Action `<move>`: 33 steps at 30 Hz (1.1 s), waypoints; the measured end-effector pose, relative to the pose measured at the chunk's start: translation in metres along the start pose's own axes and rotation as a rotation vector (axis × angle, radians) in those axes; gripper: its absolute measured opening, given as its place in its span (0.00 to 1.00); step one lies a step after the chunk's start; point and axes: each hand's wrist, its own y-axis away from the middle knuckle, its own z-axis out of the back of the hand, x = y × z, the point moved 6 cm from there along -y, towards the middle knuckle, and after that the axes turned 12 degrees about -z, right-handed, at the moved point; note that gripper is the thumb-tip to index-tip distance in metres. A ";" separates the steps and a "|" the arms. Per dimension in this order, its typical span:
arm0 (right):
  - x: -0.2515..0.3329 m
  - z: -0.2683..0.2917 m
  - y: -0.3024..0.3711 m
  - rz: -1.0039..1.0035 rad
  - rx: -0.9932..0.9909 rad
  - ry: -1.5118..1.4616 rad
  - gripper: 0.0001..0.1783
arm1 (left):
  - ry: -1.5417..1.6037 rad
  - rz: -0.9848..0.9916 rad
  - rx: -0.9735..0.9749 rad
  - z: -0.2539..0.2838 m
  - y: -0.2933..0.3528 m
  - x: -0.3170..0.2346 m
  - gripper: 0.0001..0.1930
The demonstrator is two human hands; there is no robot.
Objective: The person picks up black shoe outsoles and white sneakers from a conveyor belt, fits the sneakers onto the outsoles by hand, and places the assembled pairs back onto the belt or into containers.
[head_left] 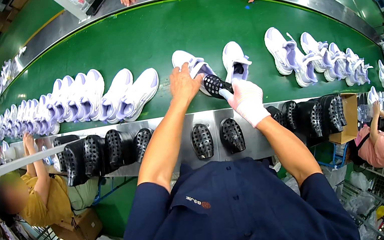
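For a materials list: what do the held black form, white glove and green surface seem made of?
Held black form: glossy, probably hard plastic or rubber; bright spots dot it. White glove: matte, likely knit fabric, close-fitting. Green surface: smooth, perhaps rubber or plastic sheet; evenly coloured.

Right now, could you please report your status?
Left hand holding white shoe; gloved right hand gripping black studded form at that shoe's opening; another shoe just beyond.

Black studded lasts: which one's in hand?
The black studded last slanting at the opening of the white shoe the left hand touches; the gloved right hand holds it. The lasts on the steel ledge are unheld.
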 end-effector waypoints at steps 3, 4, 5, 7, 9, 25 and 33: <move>0.009 -0.012 -0.025 0.001 0.000 0.033 0.23 | 0.060 -0.127 -0.160 -0.031 -0.016 0.017 0.21; 0.012 -0.017 -0.030 0.055 0.018 0.028 0.20 | 0.065 -0.127 -0.133 -0.034 -0.020 0.020 0.18; 0.016 -0.022 -0.034 0.092 -0.016 -0.012 0.19 | 0.068 -0.126 -0.107 -0.037 -0.023 0.021 0.15; 0.022 -0.038 -0.044 0.159 -0.087 -0.093 0.18 | 0.150 -0.269 -0.127 -0.038 -0.026 0.004 0.12; 0.029 -0.061 -0.055 0.160 -0.103 -0.171 0.11 | 0.150 -0.421 -0.068 -0.045 -0.026 -0.017 0.08; 0.055 -0.102 -0.078 0.069 0.053 -0.352 0.13 | 0.344 -0.368 -0.047 -0.039 -0.035 0.010 0.11; -0.085 -0.057 -0.039 -0.378 -0.522 -0.449 0.23 | 0.396 0.353 0.205 -0.020 0.027 -0.008 0.39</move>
